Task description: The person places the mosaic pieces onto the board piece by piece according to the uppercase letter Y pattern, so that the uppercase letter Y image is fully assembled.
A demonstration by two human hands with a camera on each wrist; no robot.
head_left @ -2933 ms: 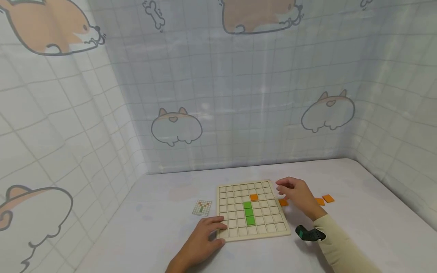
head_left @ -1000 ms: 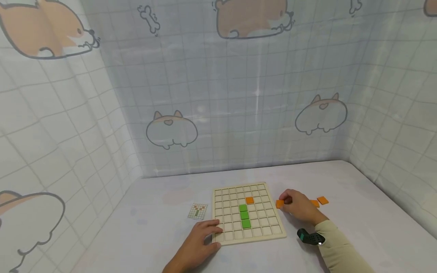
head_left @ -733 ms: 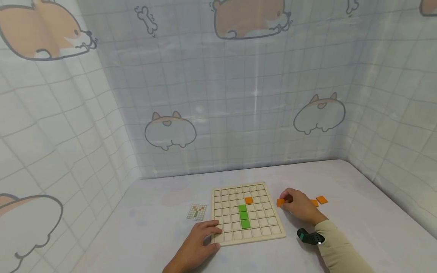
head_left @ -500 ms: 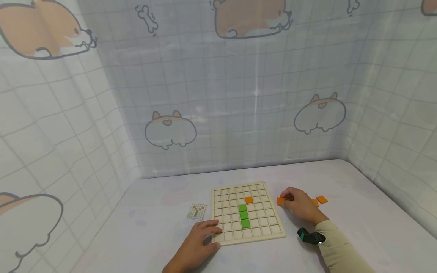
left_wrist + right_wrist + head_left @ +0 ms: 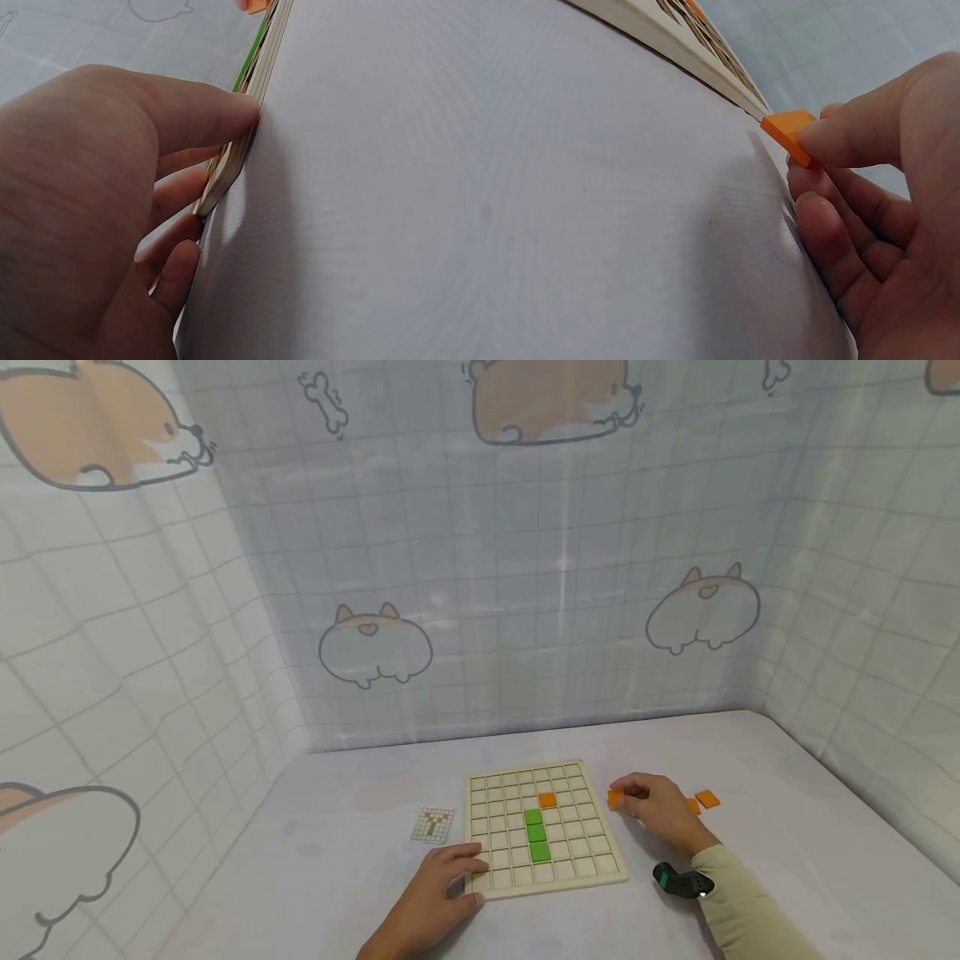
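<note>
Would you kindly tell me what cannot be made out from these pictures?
Head view: the exact squares on the printed card, too small to read surely.
Head view: the full count of loose orange tiles, partly hidden by the right hand.
Left wrist view: the cells of the board, seen nearly edge-on.
Right wrist view: part of the held orange tile, covered by the hand.
</note>
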